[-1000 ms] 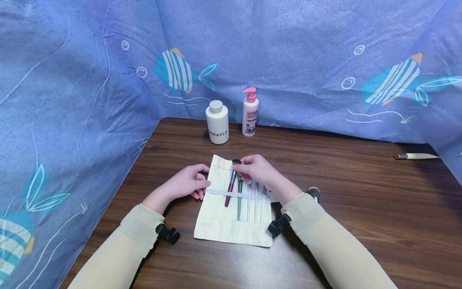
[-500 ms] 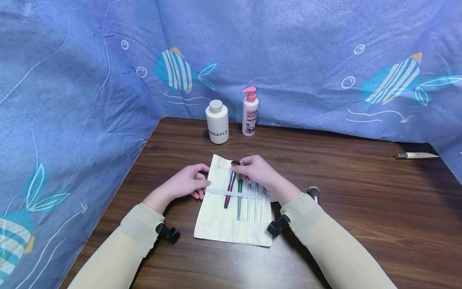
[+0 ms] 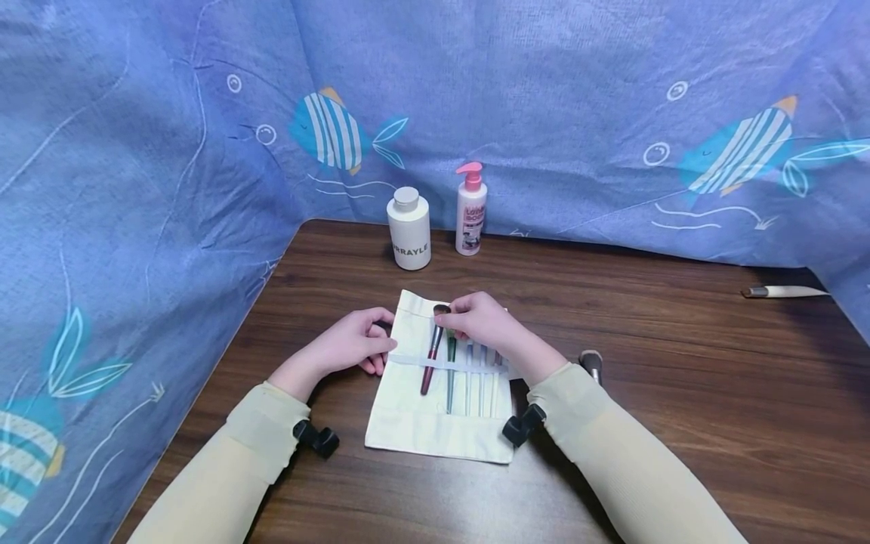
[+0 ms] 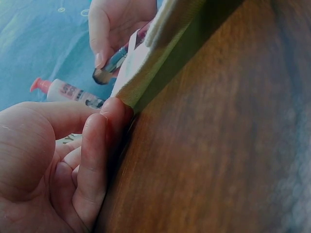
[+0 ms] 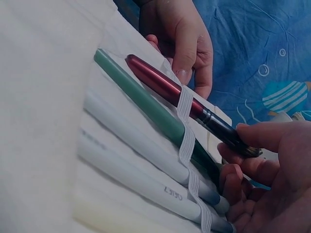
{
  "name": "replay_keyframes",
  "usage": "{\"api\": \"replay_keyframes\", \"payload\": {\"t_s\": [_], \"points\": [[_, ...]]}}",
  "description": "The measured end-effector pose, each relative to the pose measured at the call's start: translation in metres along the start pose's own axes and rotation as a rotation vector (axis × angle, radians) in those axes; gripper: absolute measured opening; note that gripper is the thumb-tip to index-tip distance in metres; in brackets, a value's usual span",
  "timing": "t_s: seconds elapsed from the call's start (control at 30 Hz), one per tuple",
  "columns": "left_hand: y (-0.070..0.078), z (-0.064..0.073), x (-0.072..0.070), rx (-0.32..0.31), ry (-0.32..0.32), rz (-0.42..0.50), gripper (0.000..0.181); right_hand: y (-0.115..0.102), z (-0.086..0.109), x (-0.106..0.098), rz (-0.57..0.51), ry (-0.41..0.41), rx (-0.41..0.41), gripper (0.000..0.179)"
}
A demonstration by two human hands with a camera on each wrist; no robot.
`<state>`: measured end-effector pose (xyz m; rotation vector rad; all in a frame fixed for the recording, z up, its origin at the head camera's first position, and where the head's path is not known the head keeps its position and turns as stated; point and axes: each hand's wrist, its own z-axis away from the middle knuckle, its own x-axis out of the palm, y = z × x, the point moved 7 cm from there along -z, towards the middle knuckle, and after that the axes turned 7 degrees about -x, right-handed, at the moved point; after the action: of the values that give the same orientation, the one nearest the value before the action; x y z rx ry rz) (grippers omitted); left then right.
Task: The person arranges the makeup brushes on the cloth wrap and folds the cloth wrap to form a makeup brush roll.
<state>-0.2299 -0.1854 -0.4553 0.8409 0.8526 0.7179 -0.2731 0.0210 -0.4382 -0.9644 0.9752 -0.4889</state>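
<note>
A cream cloth brush roll [image 3: 408,423] lies spread on the table, crossed by a white elastic band [image 5: 185,109]. My left hand [image 3: 356,340] pinches its left edge between thumb and fingers. With thumb and fingertips, my right hand [image 3: 484,321] holds a makeup brush [image 5: 155,80] near its bristle end. That brush has a dark red handle, which passes under the elastic and points down the roll. Beside it sits a green-handled brush [image 5: 141,99], then several pale-handled brushes [image 5: 136,145], all under the band. My right hand hides their upper ends in the head view.
Behind the roll stand a white bottle [image 3: 410,234] and a pink-topped pump bottle [image 3: 471,215]. A dark brush [image 3: 591,364] lies by my right sleeve. Another brush with a pale handle [image 3: 788,292] lies at the table's far right. A blue fish-print cloth [image 3: 544,113] hangs behind.
The red-handled brush has slid slightly down the roll through the elastic, and my right hand has shifted a little with it. My left hand has stayed at the roll's edge.
</note>
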Motion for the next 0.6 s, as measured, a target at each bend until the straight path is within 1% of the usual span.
{"api": "replay_keyframes", "payload": {"t_s": [0.23,0.6], "points": [[-0.0006,-0.0002,0.0002,-0.001,-0.001,0.005,0.040,-0.0031,-0.0007,0.0031,0.013,-0.002,-0.050,0.034],[0.0003,0.0005,0.0002,0.008,-0.002,0.010,0.039,-0.0060,0.0007,0.0066,0.069,-0.021,-0.081,0.033]]}}
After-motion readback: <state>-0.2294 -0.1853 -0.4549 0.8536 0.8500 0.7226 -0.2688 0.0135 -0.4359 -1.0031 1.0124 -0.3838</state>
